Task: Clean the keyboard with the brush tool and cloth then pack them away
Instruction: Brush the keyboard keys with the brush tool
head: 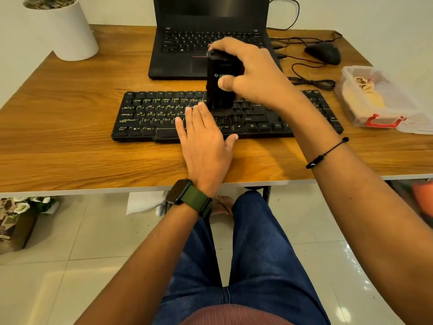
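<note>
Keyboard (164, 116), black, lies flat on wooden table (70, 127), near its front edge, in front of closed-in laptop (210, 43). Brush tool (219, 85), black, stands upright on the keys right of centre, bristle end down and touching the key tops. Right hand (250, 71) grips the tool from above: fingers curled over its top, thumb pressed against its front face. Left hand (203, 139) rests flat on the keyboard's lower middle, fingers straight and close together, thumb spread out to the side over the front edge; fingertips sit just beside the brush base. Cloth: beige fabric shows inside clear plastic container (375, 99) with red clasp at table's right side, well apart from keyboard. Mouse (324, 52) and its cable lie beyond the container. White pot (63, 29) at far left corner.
</note>
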Demonstrator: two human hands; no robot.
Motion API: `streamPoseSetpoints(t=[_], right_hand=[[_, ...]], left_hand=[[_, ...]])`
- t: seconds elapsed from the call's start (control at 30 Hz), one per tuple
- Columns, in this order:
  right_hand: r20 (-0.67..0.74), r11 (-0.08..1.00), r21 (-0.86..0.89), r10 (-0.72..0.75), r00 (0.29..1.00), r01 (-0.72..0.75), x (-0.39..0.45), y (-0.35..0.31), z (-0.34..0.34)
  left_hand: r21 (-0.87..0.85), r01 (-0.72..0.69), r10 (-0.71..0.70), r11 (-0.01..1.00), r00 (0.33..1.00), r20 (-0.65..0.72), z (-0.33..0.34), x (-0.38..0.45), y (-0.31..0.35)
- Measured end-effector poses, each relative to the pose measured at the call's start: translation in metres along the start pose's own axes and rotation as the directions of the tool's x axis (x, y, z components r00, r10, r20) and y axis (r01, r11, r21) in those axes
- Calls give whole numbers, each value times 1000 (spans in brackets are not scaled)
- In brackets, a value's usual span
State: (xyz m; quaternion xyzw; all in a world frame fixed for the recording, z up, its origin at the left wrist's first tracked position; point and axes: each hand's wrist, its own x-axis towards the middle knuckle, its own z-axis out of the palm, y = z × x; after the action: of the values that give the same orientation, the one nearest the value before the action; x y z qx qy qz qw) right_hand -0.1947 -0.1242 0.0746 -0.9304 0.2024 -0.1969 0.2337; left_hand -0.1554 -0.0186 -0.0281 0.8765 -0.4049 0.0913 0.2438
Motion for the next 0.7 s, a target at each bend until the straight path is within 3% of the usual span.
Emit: streamPoseSetpoints(t=[0.17, 0.57, 0.7], right_hand=[[9, 1000, 5, -1, 1000, 1, 1, 1, 4], [-45, 979, -139, 145, 988, -150, -16, 33, -39], [1, 975, -178, 134, 991, -132, -11, 29, -32]], left_hand=[[-4, 11, -11, 1000, 1000, 5, -1, 0, 0], [-7, 11, -11, 1000, 1000, 23, -2, 0, 0], [-16, 15, -15, 1000, 1000, 16, -3, 0, 1]])
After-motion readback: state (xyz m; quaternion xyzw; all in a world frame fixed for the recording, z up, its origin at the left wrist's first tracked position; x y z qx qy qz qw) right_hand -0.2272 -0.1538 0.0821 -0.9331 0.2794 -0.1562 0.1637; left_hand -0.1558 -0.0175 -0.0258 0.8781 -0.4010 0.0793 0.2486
